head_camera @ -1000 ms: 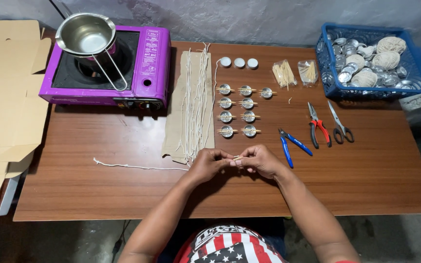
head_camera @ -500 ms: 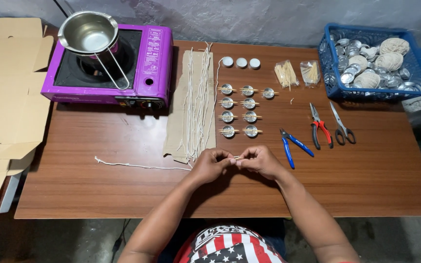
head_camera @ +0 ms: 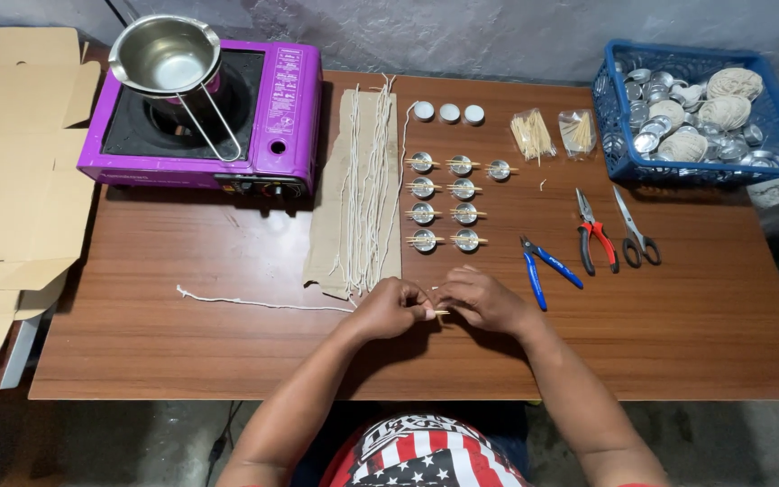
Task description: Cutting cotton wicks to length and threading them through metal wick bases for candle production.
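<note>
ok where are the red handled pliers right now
In the head view, the red-handled pliers lie right of centre on the table, between the blue-handled cutters and the scissors.

A thin, pale wooden stick (head_camera: 440,313) lies level and crosswise between the fingertips of both hands, just above the brown tabletop at its near middle. A white cotton wick string (head_camera: 254,301) trails left from it across the table, slightly wavy and lying flat.

Fingers hide most of the thin stick (head_camera: 442,313); cardboard (head_camera: 11,180) runs off-frame.
</note>
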